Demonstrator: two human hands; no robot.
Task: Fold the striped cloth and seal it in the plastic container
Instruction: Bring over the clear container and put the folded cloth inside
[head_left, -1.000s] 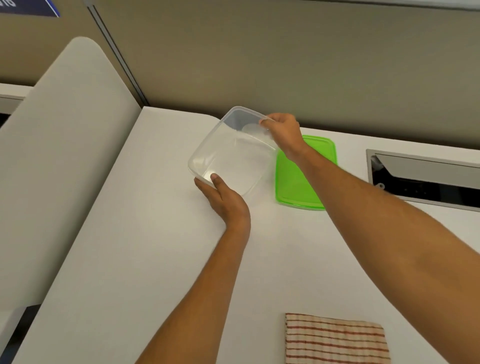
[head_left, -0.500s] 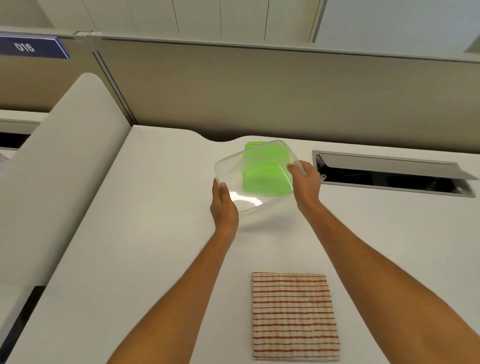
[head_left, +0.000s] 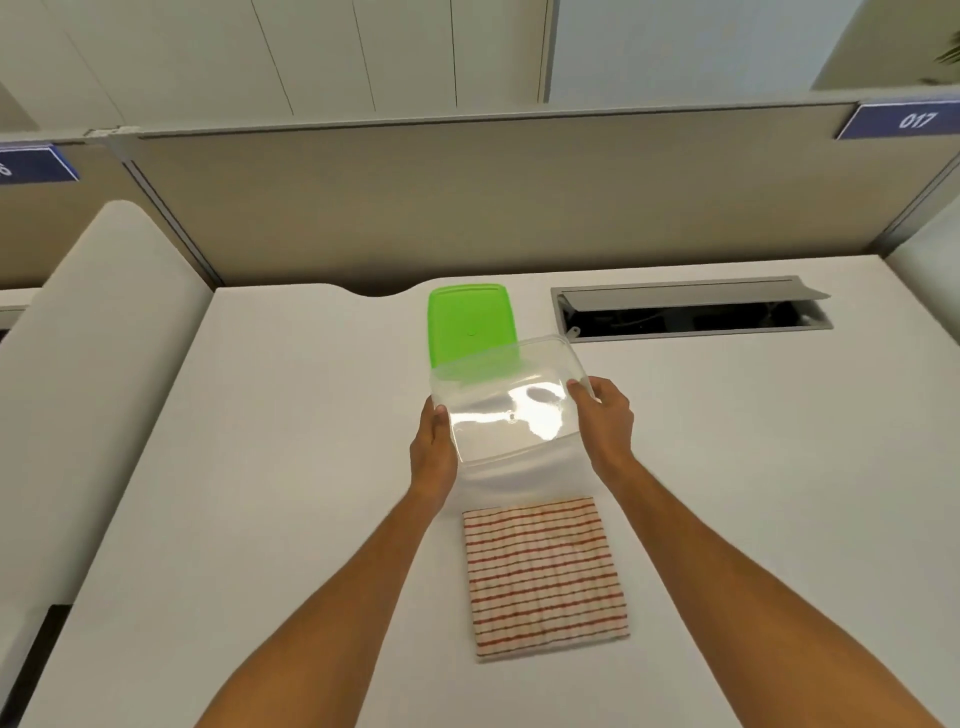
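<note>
A grey office partition runs across the upper part of the frame, with blue number plates at its upper left and upper right, and below it lies the white counter (head_left: 291, 467) on which we work. We hold the clear rectangular plastic container (head_left: 511, 410) just above the middle of the frame, our left hand (head_left: 432, 452) curled round its left edge and our right hand (head_left: 605, 423) round its right edge; on each side the thumb lies over the rim, while the other fingers are hidden behind the wall of the container. Whether the container is raised off the counter or resting on it we cannot tell for certain, though it looks tilted toward us. The red-and-white striped cloth (head_left: 545, 574) lies already folded into a neat square in the lower middle of the frame, just below the container and apart from it. The flat green plastic lid (head_left: 470, 322) rests on the counter just above the container, partly seen through its far wall, and a grey cable hatch (head_left: 691, 309) stands open at the upper right. We judge the folding done, and the step in hand is bringing the container near the cloth. Next we should set it down level, free a hand, lay the cloth inside, then press the lid on.
</note>
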